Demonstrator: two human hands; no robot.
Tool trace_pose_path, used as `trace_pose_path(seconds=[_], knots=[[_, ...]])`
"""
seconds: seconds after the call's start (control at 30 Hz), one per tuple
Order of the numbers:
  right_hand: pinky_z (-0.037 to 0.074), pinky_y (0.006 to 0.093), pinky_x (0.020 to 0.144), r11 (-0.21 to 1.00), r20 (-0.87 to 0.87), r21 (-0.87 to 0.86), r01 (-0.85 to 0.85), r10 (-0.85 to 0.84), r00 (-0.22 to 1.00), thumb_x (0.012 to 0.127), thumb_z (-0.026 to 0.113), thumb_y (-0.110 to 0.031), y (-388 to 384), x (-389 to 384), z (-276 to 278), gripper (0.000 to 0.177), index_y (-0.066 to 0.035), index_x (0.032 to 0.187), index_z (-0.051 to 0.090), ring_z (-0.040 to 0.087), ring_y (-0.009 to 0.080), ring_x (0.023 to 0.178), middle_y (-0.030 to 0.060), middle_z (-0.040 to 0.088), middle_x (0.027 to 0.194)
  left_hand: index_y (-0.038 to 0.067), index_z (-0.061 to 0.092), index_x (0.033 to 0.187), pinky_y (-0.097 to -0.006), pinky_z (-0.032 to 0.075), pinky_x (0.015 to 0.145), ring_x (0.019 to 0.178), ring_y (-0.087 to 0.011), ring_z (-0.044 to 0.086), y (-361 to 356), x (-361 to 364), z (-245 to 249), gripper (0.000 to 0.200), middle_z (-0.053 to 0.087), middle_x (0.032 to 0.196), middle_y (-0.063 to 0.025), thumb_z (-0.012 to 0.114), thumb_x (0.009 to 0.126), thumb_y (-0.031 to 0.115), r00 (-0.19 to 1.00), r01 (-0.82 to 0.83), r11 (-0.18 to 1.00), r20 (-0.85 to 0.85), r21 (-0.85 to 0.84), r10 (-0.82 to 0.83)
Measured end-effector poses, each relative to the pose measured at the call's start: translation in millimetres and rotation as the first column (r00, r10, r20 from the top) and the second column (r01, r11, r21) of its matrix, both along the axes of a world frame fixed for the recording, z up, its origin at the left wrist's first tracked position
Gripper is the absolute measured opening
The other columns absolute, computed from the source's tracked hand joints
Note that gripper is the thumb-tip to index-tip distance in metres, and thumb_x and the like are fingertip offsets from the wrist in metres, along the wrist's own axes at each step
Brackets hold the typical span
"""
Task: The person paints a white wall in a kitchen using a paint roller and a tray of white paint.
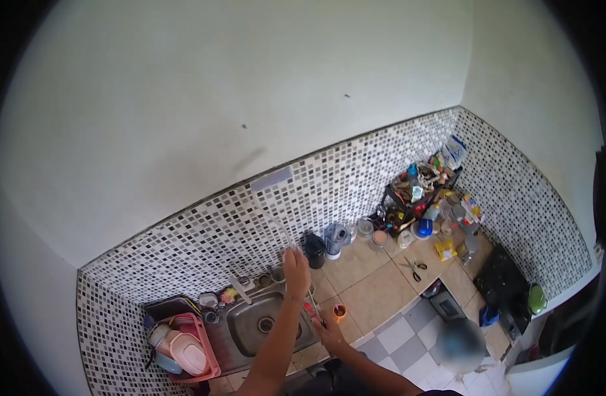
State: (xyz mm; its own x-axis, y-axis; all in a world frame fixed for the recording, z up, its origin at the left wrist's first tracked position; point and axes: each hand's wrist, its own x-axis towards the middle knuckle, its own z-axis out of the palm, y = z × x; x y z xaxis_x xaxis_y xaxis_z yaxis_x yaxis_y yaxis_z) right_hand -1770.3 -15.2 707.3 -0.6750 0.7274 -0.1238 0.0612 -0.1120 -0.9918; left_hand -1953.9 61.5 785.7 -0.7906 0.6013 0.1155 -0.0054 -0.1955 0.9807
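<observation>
At three o'clock from the sink, the right hand grips a red object; sideways slipping could topple the adjacent orange cup. Left hand: grip, cannot tell.

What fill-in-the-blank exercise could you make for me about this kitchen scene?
1. The dish basket beside the sink is coloured ____.
2. The black-handled cutting tool lying on the tiled counter is a pair of ____.
3. The pot by the black stove is coloured ____.
4. The hand nearer the orange cup is the person's ____ one.

Missing words: pink; scissors; green; right.
</observation>
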Motion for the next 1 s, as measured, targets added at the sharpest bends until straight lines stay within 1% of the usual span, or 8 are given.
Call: trace_pose_path(seconds=[0.1,0.17,0.27,0.5,0.63,0.73,0.83,1.0], knots=[[0.040,0.0370,0.051,0.987,0.168,0.125,0.098,-0.118,0.979,0.091,0.066,-0.026,-32.2,52.7,-35.7,0.029,-0.010,0.112,0.054,0.049,0.0180,0.051,0.0033,0.054,0.065,0.005,0.048,0.082,-0.0272,0.041,0.049,0.053,-0.0102,0.047,-43.9,49.6,-43.7,0.030,0.049,0.066,-0.0014,0.044,0.104,0.024,0.981,0.180,0.958,0.116,-0.221,-0.158],[0.043,0.0420,0.052,0.993,0.358,0.106,0.049,-0.084,0.930,0.085,0.070,-0.021,-48.3,97.2,-51.4,0.036,-0.011,0.115,0.052,0.056,0.0263,0.052,0.0091,0.059,0.065,0.004,0.049,0.080,-0.0307,0.042,0.047,0.053,-0.0135,0.055,-68.4,84.0,-90.3,0.031,0.055,0.065,-0.0038,0.045,0.104,0.023,0.968,0.230,0.887,0.001,-0.401,-0.251],[0.049,0.0479,0.061,0.994,0.526,0.100,-0.031,-0.026,0.850,0.081,0.069,-0.018,-57.9,160.8,-91.7,0.041,-0.013,0.117,0.050,0.063,0.0370,0.064,0.0161,0.064,0.072,0.003,0.052,0.082,-0.0283,0.050,0.054,0.061,-0.0152,0.063,-90.5,138.8,-125.3,0.031,0.061,0.071,-0.0061,0.045,0.103,0.023,0.931,0.349,0.807,0.274,-0.477,-0.241],[0.050,0.0531,0.081,0.999,0.854,0.010,0.047,-0.033,0.519,0.084,0.060,-0.021,0.2,294.4,-55.1,0.031,-0.011,0.112,0.054,0.064,0.0402,0.098,0.0221,0.066,0.099,0.002,0.053,0.088,-0.0327,0.060,0.066,0.073,-0.0214,0.068,-38.2,238.0,-134.6,0.030,0.063,0.079,-0.0115,0.049,0.103,0.028,0.763,0.601,0.749,0.479,-0.278,-0.434],[0.043,0.0525,0.097,0.961,0.777,0.247,0.128,-0.275,0.567,0.084,0.057,-0.011,-13.2,377.6,-62.4,0.035,-0.007,0.118,0.057,0.051,0.0410,0.123,0.0206,0.057,0.125,0.002,0.052,0.088,-0.0334,0.061,0.066,0.075,-0.0234,0.069,-1.5,299.4,-134.6,0.030,0.064,0.081,-0.0124,0.050,0.102,0.028,0.674,0.693,0.677,0.556,-0.247,-0.486],[0.045,0.0507,0.096,0.869,0.786,0.493,0.041,-0.465,0.406,0.082,0.057,-0.010,-30.5,412.3,-64.3,0.041,-0.008,0.123,0.055,0.052,0.0378,0.123,0.0204,0.055,0.131,0.002,0.053,0.091,-0.0354,0.061,0.068,0.077,-0.0247,0.070,12.5,346.7,-145.6,0.028,0.065,0.083,-0.0130,0.048,0.103,0.027,0.580,0.791,0.551,0.612,-0.266,-0.537],[0.048,0.0480,0.094,0.961,0.770,0.025,0.276,-0.194,0.608,0.081,0.055,-0.011,-39.2,443.0,-55.4,0.039,-0.007,0.120,0.057,0.059,0.0348,0.116,0.0202,0.060,0.126,0.001,0.057,0.104,-0.0341,0.059,0.072,0.082,-0.0232,0.070,24.8,382.1,-158.6,0.027,0.069,0.093,-0.0142,0.045,0.104,0.025,0.451,0.889,0.374,0.645,-0.264,-0.617],[0.055,0.0372,0.060,0.716,0.591,-0.345,0.607,-0.336,0.733,0.075,0.057,-0.005,-64.4,475.2,-71.2,0.018,-0.001,0.091,0.065,0.069,0.0250,0.066,0.0136,0.071,0.077,0.002,0.056,0.126,-0.0253,0.051,0.077,0.091,-0.0154,0.068,54.6,411.1,-180.2,0.034,0.069,0.112,-0.0117,0.041,0.104,0.022,0.304,0.890,0.066,0.477,-0.452,-0.825]])
